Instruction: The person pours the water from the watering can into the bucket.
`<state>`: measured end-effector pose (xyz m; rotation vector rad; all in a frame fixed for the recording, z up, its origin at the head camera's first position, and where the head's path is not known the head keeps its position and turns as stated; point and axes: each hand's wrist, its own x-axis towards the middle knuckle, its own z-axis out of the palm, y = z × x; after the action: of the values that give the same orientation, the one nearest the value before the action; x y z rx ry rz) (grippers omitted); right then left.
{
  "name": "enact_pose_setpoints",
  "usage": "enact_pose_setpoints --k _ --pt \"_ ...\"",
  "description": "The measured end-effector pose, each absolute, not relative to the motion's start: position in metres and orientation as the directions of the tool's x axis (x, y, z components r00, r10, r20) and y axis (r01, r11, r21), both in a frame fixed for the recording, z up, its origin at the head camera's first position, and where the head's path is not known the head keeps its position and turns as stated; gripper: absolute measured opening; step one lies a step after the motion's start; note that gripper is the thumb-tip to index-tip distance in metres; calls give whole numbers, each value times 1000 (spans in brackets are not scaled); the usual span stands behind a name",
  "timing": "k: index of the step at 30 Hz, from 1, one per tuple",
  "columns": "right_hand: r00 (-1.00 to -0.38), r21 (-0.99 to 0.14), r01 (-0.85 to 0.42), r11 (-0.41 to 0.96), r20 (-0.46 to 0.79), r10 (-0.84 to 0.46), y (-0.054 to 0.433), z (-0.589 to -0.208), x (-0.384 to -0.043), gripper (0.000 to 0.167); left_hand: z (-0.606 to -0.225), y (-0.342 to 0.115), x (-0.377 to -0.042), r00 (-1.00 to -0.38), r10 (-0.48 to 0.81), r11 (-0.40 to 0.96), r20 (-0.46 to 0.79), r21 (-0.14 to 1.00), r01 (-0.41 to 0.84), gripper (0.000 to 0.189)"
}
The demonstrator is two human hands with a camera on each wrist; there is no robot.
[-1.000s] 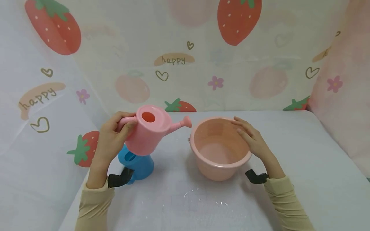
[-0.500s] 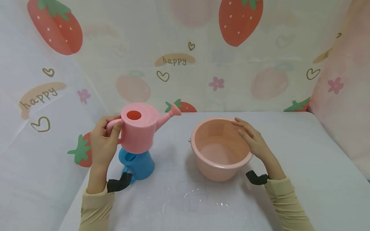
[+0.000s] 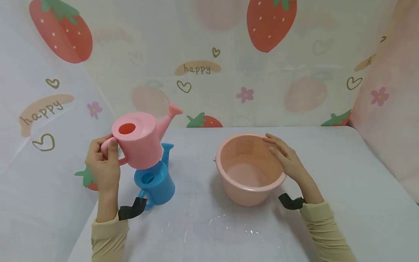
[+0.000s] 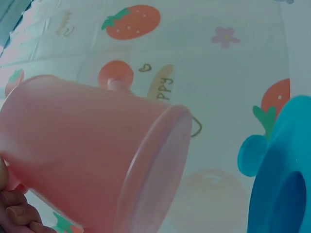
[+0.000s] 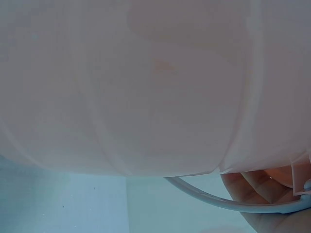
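Note:
My left hand (image 3: pixel 104 163) grips the handle of a pink watering can (image 3: pixel 140 145), fingers curled round it and thumb on top. The can is held up, its spout pointing right and upward. Below and partly behind it a blue watering can (image 3: pixel 160 187) stands on the table; the left wrist view shows its blue body (image 4: pixel 279 165) at the right edge. On the right, a pink bucket (image 3: pixel 247 196) stands upright. Over its right rim my right hand (image 3: pixel 285 158) holds on, fingers reaching inside. The bucket's grey handle (image 5: pixel 233 205) hangs by that hand in the right wrist view.
Small shiny wet spots (image 3: pixel 251 232) lie on the white tabletop (image 3: pixel 183 225) in front of the bucket. Strawberry-printed sheets (image 3: pixel 209 36) enclose the table at the back and both sides. A black mount (image 3: pixel 133 210) sits at each wrist.
The left hand has carried the pink watering can leftward and slightly up, away from the bucket. Its spout has tipped upward, and more of the blue can shows. The right hand stays put.

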<state>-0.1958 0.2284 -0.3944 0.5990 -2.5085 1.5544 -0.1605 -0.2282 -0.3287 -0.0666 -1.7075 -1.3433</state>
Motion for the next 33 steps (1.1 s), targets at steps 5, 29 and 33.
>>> enact_pose_setpoints --k 5,29,33 --pt "-911 -829 -401 390 316 -265 230 -393 -196 36 -322 -226 -155 -520 -523 426 675 736 526 37" --pt "-917 -838 -387 385 305 -258 229 -392 -195 37 -377 -275 -179 -529 -687 304 498 858 414 22" --pt "-919 -839 -380 389 296 -261 229 -393 -195 37 -378 -275 -174 -551 -702 237 451 878 416 21"
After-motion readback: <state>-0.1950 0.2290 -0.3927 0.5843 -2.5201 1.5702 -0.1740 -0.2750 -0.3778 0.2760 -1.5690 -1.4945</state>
